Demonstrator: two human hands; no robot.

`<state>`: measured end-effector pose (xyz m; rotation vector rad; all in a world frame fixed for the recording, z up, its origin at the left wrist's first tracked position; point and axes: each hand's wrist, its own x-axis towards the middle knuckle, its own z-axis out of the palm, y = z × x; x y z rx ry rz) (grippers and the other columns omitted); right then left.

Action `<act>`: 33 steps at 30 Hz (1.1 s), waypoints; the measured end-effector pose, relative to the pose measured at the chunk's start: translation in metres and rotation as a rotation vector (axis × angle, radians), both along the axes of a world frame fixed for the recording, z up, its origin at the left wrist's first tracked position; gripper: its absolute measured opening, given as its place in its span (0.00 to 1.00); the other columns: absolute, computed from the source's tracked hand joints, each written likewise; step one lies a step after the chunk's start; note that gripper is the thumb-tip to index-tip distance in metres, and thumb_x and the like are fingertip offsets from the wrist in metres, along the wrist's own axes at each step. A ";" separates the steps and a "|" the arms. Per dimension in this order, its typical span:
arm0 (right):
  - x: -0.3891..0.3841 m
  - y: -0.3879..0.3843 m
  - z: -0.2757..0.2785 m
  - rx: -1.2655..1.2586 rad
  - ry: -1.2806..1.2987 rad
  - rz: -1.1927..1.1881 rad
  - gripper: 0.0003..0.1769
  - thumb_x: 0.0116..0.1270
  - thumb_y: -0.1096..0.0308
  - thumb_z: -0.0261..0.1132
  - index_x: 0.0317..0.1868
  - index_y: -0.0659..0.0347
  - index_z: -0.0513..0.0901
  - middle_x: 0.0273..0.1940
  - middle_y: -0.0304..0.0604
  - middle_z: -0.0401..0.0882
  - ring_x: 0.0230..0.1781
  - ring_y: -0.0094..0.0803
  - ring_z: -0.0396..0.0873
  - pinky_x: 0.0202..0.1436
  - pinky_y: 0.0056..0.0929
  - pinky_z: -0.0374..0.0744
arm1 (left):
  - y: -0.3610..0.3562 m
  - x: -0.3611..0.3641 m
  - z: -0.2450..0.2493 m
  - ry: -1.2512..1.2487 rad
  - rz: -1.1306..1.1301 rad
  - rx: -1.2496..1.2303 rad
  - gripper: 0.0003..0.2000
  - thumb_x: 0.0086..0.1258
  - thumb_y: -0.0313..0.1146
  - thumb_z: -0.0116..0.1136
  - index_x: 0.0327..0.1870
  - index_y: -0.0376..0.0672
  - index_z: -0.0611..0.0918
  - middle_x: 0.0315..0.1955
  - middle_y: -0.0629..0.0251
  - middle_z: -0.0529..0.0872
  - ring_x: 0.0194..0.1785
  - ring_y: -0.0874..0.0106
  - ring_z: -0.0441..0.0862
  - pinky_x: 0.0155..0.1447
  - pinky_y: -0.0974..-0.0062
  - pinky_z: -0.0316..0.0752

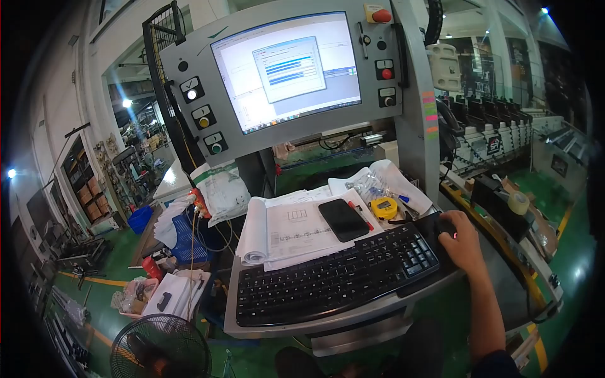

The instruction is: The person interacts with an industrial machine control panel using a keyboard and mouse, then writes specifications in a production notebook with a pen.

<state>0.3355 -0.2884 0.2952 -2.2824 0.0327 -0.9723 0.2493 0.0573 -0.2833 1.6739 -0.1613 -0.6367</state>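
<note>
My right hand (463,242) is closed over a black computer mouse (445,228) at the right end of the shelf, where a small red glow shows. My left hand is out of the picture. Left of the mouse lies a black keyboard (334,277). Behind it are printed drawing sheets (296,230), one edge rolled up, with a dark phone (343,220) on top. A red pen (360,214) and a yellow tape measure (384,207) lie beside the phone. Above, a lit monitor (287,72) shows a window with blue bars.
Buttons and a red emergency stop (381,16) surround the monitor on a grey panel. A fan (161,349) stands low at left, near a pink basket (135,296) and a blue crate (192,236). Machinery (498,142) stands to the right, with a tape roll (518,203) nearer.
</note>
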 end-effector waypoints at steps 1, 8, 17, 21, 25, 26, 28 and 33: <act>0.000 0.000 0.000 -0.001 0.003 0.000 0.23 0.64 0.69 0.65 0.59 0.63 0.85 0.63 0.53 0.83 0.63 0.54 0.85 0.66 0.44 0.82 | 0.001 0.002 -0.006 -0.004 -0.032 0.048 0.22 0.77 0.47 0.74 0.64 0.43 0.89 0.52 0.58 0.93 0.49 0.66 0.90 0.50 0.64 0.87; -0.001 0.000 0.000 0.019 0.020 -0.009 0.23 0.64 0.69 0.65 0.59 0.62 0.86 0.63 0.52 0.83 0.63 0.54 0.85 0.64 0.43 0.82 | 0.008 0.009 0.007 0.129 -0.136 0.151 0.24 0.75 0.49 0.75 0.66 0.47 0.89 0.45 0.65 0.93 0.39 0.72 0.86 0.41 0.68 0.84; -0.002 0.003 0.002 0.009 0.009 0.004 0.23 0.64 0.69 0.66 0.60 0.62 0.86 0.63 0.51 0.83 0.63 0.54 0.85 0.63 0.43 0.82 | 0.001 0.006 -0.004 0.214 -0.015 0.129 0.24 0.75 0.43 0.77 0.68 0.46 0.87 0.45 0.65 0.92 0.40 0.72 0.85 0.41 0.69 0.83; -0.003 0.002 0.003 -0.016 0.026 0.014 0.24 0.64 0.68 0.66 0.61 0.62 0.86 0.64 0.51 0.83 0.62 0.53 0.85 0.61 0.43 0.83 | 0.005 0.004 0.005 0.353 -0.004 -0.054 0.23 0.76 0.41 0.76 0.69 0.47 0.86 0.51 0.62 0.92 0.47 0.69 0.87 0.46 0.67 0.85; -0.005 0.004 0.006 0.002 0.063 0.043 0.25 0.64 0.66 0.67 0.62 0.62 0.86 0.65 0.51 0.82 0.62 0.52 0.85 0.60 0.42 0.84 | 0.005 0.004 0.005 0.276 -0.052 -0.041 0.23 0.76 0.40 0.76 0.69 0.45 0.85 0.55 0.60 0.91 0.51 0.66 0.88 0.52 0.64 0.87; -0.004 0.003 0.006 -0.014 0.056 0.058 0.25 0.64 0.66 0.68 0.62 0.62 0.86 0.66 0.51 0.82 0.62 0.52 0.85 0.60 0.42 0.84 | 0.006 0.000 0.004 0.344 -0.010 -0.198 0.24 0.76 0.41 0.76 0.69 0.44 0.85 0.56 0.60 0.91 0.52 0.66 0.89 0.53 0.63 0.87; -0.003 0.001 0.003 -0.043 0.041 0.088 0.26 0.64 0.65 0.68 0.62 0.62 0.86 0.66 0.51 0.82 0.62 0.52 0.85 0.60 0.42 0.84 | 0.006 0.001 0.005 0.383 -0.005 -0.234 0.25 0.76 0.42 0.76 0.70 0.43 0.84 0.58 0.59 0.91 0.54 0.64 0.89 0.55 0.61 0.87; -0.003 0.004 0.008 -0.027 0.057 0.098 0.26 0.65 0.65 0.68 0.63 0.62 0.84 0.66 0.51 0.81 0.62 0.51 0.85 0.60 0.42 0.84 | 0.002 0.010 0.005 -0.075 -0.317 0.383 0.37 0.79 0.65 0.60 0.76 0.42 0.82 0.74 0.49 0.83 0.77 0.51 0.79 0.81 0.56 0.71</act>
